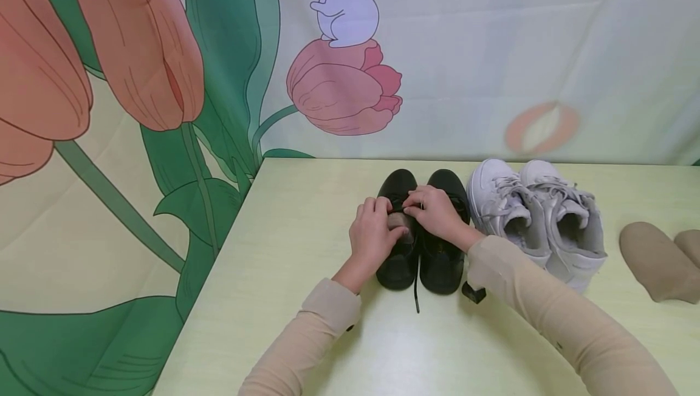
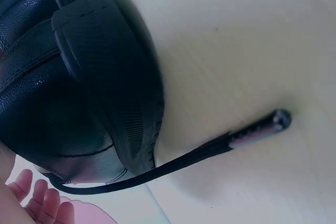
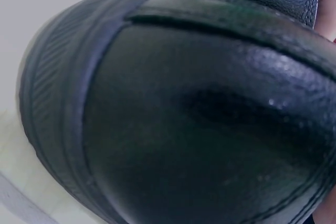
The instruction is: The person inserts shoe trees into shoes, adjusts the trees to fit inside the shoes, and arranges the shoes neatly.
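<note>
A pair of black leather lace-up shoes stands side by side, the left shoe [image 1: 397, 271] next to the right shoe [image 1: 442, 274]. My left hand [image 1: 372, 232] grips the left shoe near its opening, fingers curled at the tongue and thumb over the insole. From the other side, my right hand [image 1: 439, 211] pinches the black shoelace at that shoe's tongue; the fingertips are partly hidden. A loose lace end [image 1: 417, 296] trails between the heels onto the table. Close up, the left wrist view has the heel [image 2: 110, 87] and lace tip [image 2: 260, 131]; black leather [image 3: 199, 124] fills the right wrist view.
White sneakers [image 1: 538, 220] stand right of the black pair, close to my right forearm. Farther right lie beige slipper-like shoes [image 1: 656, 262], cut off by the frame. The pale table [image 1: 295, 232] ends at a printed tulip backdrop [image 1: 465, 80].
</note>
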`<state>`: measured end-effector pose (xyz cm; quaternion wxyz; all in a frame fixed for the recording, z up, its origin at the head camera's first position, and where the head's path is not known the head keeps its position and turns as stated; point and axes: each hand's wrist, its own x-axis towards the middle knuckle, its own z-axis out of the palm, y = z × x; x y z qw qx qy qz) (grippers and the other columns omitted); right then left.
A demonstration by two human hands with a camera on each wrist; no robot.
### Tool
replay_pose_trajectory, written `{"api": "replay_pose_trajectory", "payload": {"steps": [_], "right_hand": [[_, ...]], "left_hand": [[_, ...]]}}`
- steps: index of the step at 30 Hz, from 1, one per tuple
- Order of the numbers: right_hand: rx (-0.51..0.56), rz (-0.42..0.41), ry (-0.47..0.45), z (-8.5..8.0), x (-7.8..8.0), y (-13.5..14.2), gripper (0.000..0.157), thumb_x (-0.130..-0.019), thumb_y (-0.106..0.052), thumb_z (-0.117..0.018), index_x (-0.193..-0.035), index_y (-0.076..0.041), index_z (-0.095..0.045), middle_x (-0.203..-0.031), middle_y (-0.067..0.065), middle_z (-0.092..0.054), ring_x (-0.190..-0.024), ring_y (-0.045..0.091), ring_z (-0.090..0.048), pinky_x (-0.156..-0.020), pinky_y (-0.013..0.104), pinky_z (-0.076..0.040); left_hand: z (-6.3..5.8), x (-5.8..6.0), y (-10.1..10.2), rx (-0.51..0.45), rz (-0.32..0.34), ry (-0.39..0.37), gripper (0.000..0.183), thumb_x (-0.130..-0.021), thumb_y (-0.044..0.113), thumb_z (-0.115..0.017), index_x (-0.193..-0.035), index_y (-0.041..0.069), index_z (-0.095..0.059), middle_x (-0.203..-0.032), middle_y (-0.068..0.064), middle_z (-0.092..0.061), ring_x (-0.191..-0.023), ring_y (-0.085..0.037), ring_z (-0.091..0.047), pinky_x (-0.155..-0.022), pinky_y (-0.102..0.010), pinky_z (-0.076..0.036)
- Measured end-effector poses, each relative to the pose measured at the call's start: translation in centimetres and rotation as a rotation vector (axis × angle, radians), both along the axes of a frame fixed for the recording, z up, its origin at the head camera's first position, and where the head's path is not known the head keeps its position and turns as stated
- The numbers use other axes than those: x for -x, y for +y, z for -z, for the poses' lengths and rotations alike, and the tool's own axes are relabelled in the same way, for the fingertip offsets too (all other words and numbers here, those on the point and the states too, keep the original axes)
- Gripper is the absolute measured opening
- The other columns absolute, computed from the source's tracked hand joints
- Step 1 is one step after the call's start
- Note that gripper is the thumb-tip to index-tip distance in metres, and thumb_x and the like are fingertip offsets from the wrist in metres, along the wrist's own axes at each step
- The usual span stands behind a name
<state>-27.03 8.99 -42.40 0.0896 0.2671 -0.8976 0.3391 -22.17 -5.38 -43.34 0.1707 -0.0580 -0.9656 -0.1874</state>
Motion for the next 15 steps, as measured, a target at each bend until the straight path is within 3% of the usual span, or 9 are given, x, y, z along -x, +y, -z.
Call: {"api": "replay_pose_trajectory", "payload": {"steps": [15], "right_hand": [[-0.008,0.001,0.025,0.16,-0.12,0.04,0.006,-0.078,-0.004,-0.064,-0.080,-0.003,-0.069,-0.088,0.013,-0.066,-0.104,0.029,-0.055,-0.090,0.042,-0.042]], "left_hand": [[-0.14,0.46,0.10,0.006,-0.001,-0.029,0.044,-0.067,0.043,-0.072,-0.095,0.017,-0.050,-0.088,-0.001,-0.047,-0.083,-0.017,-0.048,-0.059,-0.028,-0.044]]}}
